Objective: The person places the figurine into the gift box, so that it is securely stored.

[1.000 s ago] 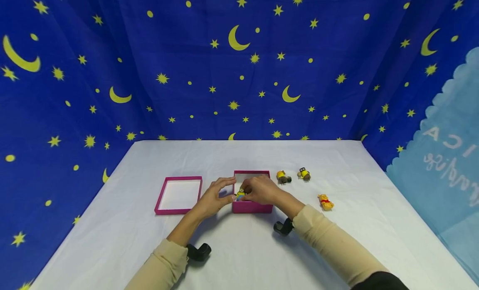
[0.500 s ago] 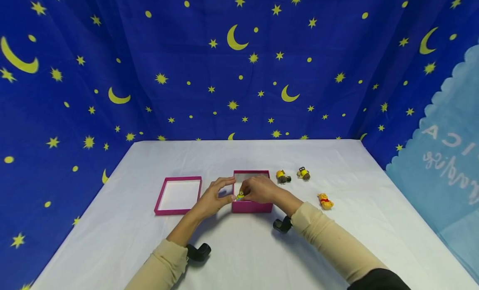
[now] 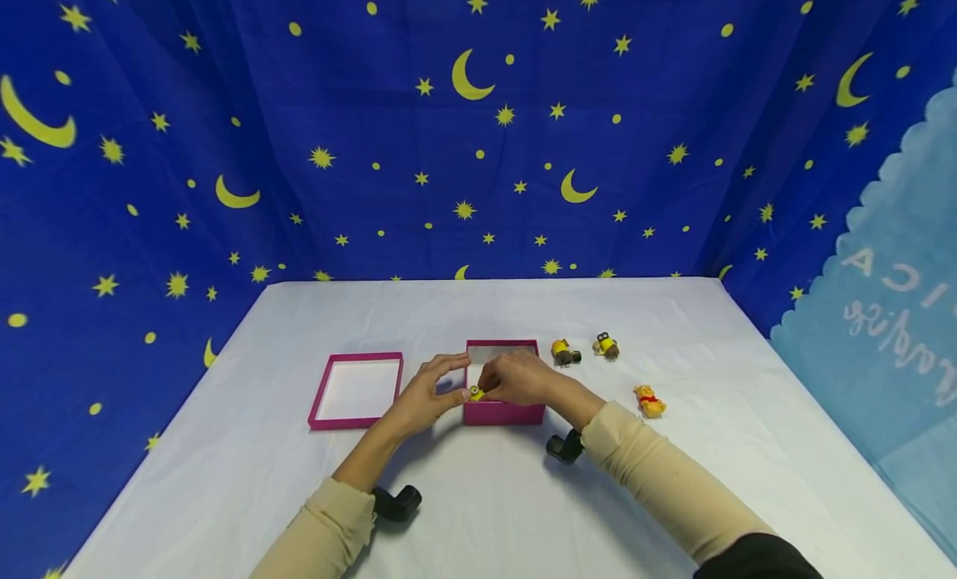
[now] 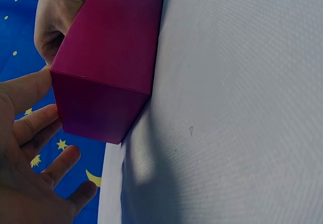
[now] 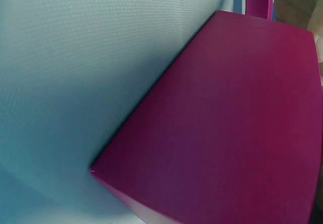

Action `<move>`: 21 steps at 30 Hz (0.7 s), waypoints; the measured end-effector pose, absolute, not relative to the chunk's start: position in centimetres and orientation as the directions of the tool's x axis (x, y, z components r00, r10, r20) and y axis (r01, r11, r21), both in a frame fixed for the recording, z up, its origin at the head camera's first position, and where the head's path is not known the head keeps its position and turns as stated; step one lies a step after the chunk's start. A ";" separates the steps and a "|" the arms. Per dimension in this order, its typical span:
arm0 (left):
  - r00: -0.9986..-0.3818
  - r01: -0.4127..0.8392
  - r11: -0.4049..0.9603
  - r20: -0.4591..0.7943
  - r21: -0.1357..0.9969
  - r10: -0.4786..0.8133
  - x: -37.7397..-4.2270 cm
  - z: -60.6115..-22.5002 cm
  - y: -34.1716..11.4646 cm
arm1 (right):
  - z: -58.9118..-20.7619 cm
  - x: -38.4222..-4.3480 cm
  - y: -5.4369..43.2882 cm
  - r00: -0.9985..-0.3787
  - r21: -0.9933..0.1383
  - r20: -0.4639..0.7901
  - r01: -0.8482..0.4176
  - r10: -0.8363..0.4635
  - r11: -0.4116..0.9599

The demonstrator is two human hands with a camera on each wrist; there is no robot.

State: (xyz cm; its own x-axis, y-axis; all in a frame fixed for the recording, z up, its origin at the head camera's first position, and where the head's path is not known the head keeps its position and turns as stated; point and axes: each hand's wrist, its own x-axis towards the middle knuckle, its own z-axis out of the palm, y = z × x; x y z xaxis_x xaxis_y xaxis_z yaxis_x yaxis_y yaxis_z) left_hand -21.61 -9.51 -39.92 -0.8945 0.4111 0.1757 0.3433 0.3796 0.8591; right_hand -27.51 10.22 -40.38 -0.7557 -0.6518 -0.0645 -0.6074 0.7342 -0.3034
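An open magenta box [image 3: 503, 413] stands at the middle of the white table, its outer walls filling much of both wrist views. Inside its left front corner is a small yellow minion figure [image 3: 476, 392], mostly hidden by the front wall and the fingers. My right hand [image 3: 523, 377] reaches over the right side into the box and pinches the figure; its fingertips are partly hidden. My left hand [image 3: 422, 400] is at the box's left side, thumb near the front left corner. In the left wrist view, the left hand's fingers [image 4: 45, 123] are spread loosely at the box's rim.
The magenta lid [image 3: 366, 355] lies with its white inside up, left of the box. Two more minion figures, one [image 3: 566, 353] nearer the box and one [image 3: 606, 346] farther right, lie behind my right arm. A Winnie the Pooh figure [image 3: 650, 401] lies at the right.
The minion figure has gone lower and slightly left into the box's front left corner with my right hand at it. Both hands otherwise stay nearly in place.
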 end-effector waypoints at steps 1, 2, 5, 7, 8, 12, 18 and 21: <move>-0.896 0.338 0.382 0.170 0.860 0.411 -21.6 -39.9 -9.5 | -40.4 -27.5 10.2 -0.754 -0.304 -0.065 -0.608 -0.653 0.733; -0.896 0.337 0.384 0.168 0.860 0.410 -21.8 -40.2 -9.6 | -40.4 -27.5 10.2 -0.754 -0.305 -0.063 -0.609 -0.654 0.732; -0.895 0.346 0.383 0.179 0.856 0.408 -22.7 -41.6 -9.8 | -40.4 -27.5 10.2 -0.761 -0.310 -0.064 -0.600 -0.646 0.737; -0.893 0.355 0.384 0.188 0.852 0.408 -23.4 -42.7 -10.0 | -40.4 -27.4 10.3 -0.765 -0.320 -0.060 -0.594 -0.641 0.738; -0.892 0.361 0.383 0.195 0.850 0.409 -23.5 -43.0 -10.0 | -40.4 -27.5 10.3 -0.767 -0.319 -0.057 -0.592 -0.639 0.740; -0.891 0.359 0.387 0.189 0.849 0.412 -23.5 -43.0 -10.1 | -40.4 -27.3 10.5 -0.766 -0.331 -0.016 -0.602 -0.642 0.727; -0.900 0.343 0.400 0.175 0.850 0.399 -23.4 -43.0 -10.0 | -40.4 -27.0 11.2 -0.745 -0.356 0.116 -0.649 -0.657 0.673; -0.899 0.348 0.393 0.184 0.851 0.397 -23.5 -43.0 -10.1 | -40.3 -26.9 11.6 -0.752 -0.378 0.158 -0.645 -0.640 0.664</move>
State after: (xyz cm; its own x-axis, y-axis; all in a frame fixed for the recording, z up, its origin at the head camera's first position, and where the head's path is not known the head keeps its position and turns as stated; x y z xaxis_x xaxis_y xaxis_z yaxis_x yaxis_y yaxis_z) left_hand -23.45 -10.10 -42.99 -0.8990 0.3973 0.1843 0.3481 0.3927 0.8512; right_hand -26.93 11.56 -40.28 -0.7522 -0.6397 0.1581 -0.6445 0.6643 -0.3784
